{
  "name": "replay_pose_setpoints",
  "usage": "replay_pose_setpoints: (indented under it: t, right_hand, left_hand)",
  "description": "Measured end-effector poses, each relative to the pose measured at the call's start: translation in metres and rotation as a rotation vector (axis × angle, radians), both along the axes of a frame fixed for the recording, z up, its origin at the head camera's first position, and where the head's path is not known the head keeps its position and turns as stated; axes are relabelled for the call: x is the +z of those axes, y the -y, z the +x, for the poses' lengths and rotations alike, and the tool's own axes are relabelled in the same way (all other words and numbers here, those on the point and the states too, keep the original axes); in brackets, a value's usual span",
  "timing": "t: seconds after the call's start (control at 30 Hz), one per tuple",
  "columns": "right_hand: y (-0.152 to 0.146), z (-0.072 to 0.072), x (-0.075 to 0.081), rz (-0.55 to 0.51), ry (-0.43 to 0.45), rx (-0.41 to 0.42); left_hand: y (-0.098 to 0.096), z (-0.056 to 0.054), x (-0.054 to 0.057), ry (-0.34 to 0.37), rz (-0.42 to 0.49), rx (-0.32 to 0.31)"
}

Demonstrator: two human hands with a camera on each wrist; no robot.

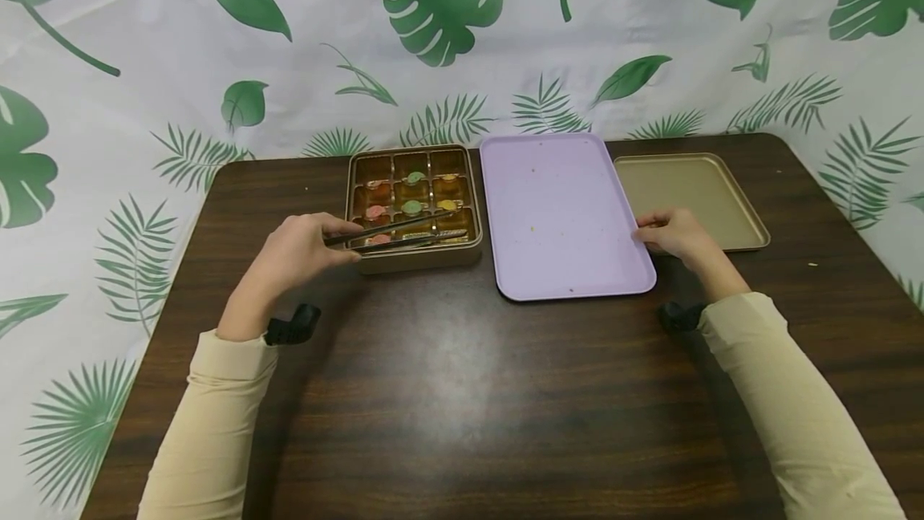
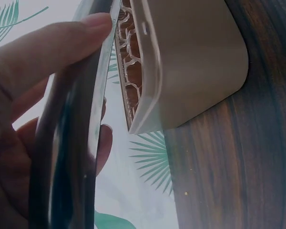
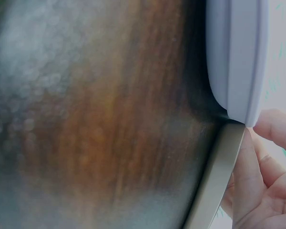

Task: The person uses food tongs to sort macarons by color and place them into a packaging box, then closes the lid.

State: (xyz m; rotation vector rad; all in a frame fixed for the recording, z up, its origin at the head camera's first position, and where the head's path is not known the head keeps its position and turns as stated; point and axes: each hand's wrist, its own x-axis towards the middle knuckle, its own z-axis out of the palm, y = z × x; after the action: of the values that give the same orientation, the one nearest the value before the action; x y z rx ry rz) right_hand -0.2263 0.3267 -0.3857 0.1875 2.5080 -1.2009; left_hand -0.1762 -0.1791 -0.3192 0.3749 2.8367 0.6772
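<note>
My left hand (image 1: 299, 251) holds dark metal tongs (image 1: 404, 233) between thumb and fingers, their tips reaching over the near right compartment of a gold tin (image 1: 422, 263). Up close in the left wrist view, the tongs (image 2: 69, 129) hide part of that hand. A clear divided insert in the tin holds small round treats in columns: pink (image 1: 375, 213), green (image 1: 412, 208) and yellow (image 1: 447, 205). On the other side, my right hand (image 1: 674, 233) pinches the right rim of a lilac tray (image 1: 563, 219). Its thumb and fingers (image 3: 250, 176) meet at the tray edge in the right wrist view.
A shallow gold lid or tray (image 1: 686, 191) lies right of the lilac tray, close against it. Crumbs dot the lilac surface. The dark wooden table (image 1: 447, 408) ends at a leaf-printed cloth (image 1: 318, 62) behind.
</note>
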Motion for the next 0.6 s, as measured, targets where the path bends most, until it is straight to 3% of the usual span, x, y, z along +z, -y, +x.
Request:
replay_pose_setpoints:
  t: [0.2,0.4,0.6]
  right_hand:
    - [0.002,0.001,0.000,0.021,-0.006,0.007]
    - [0.001,0.001,0.001,0.008,0.000,0.004]
    - [0.000,0.000,0.000,0.008,-0.003,0.006]
  left_hand:
    - [0.001,0.002,-0.002,0.018,0.031,0.011]
    - [0.004,0.005,-0.005,0.022,0.096,0.059]
    - [0.010,0.011,-0.009,-0.089,0.174,0.156]
